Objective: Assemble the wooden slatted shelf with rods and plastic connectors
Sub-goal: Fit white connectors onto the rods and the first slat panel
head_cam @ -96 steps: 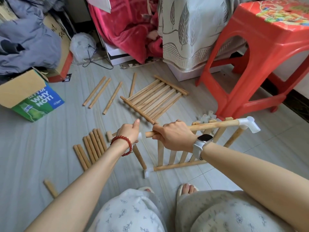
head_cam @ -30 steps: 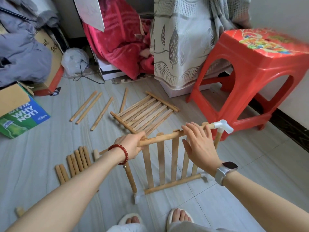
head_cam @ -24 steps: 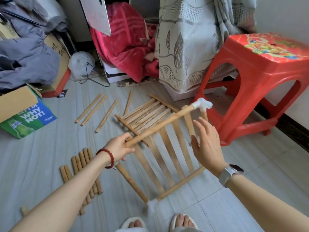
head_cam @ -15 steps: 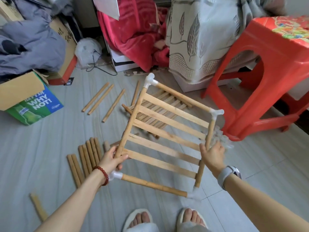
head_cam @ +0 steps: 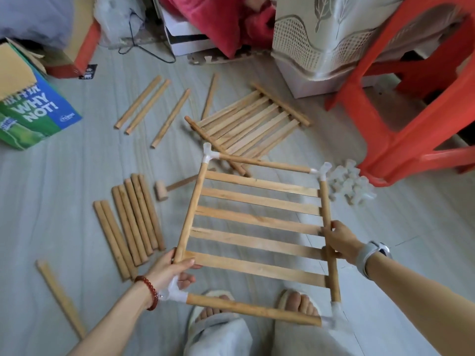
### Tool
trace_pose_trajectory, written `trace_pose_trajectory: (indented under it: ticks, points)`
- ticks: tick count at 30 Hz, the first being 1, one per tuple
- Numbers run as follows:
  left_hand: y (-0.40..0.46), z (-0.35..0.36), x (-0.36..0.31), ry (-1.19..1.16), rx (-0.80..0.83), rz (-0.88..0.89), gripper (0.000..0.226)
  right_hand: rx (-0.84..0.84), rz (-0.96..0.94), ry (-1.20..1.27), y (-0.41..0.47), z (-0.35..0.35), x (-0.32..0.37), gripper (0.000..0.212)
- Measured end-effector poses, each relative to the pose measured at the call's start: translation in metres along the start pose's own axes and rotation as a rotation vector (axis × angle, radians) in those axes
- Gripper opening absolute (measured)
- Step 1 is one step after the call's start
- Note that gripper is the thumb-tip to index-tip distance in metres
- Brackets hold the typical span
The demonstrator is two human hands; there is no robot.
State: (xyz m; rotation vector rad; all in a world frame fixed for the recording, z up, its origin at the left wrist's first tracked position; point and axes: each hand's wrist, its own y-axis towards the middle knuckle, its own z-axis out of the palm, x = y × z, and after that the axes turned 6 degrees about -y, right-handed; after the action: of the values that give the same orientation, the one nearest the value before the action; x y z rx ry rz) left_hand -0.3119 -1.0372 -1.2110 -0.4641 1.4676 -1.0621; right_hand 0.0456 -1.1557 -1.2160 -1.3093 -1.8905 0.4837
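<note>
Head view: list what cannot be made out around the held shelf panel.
- Near-left connector: partly hidden by the left hand.
- Near-right connector: blurred.
- Connector pile: pieces too small and translucent to count.
- Second slatted panel: near corner covered by the held shelf panel.

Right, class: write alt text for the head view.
Both hands, left and right, hold a slatted wooden shelf flat above the floor. Loose rods, a mallet and a red stool surround it.
</note>
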Motion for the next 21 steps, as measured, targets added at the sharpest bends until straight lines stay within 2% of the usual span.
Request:
trace_pose_trajectory:
  ticks: [5,9,15,18,21]
  points:
    - [-0.004,-0.001,0.004,0.012,0.017,-0.105,0.01,0.057,0.038,-0.113,-0.003,0.001,-0.006,0.03]
    - [-0.007,0.004,0.012,-0.022,0.014,-0.154,0.008,0.081,0.054,-0.099,-0.001,0.002,0.0,0.026]
    - [0.014,0.022,0.008,-0.088,-0.095,-0.148,0.028,0.043,-0.058,-0.01,0.016,0.0,0.026,0.032]
    - [0.032,0.03,0.015,-0.033,-0.153,-0.142,0.033,0.026,-0.089,0.008,0.027,0.003,0.033,0.036]
    - [0.057,0.036,0.015,0.256,-0.215,-0.097,0.049,0.002,-0.13,0.022,0.039,0.006,0.044,0.038]
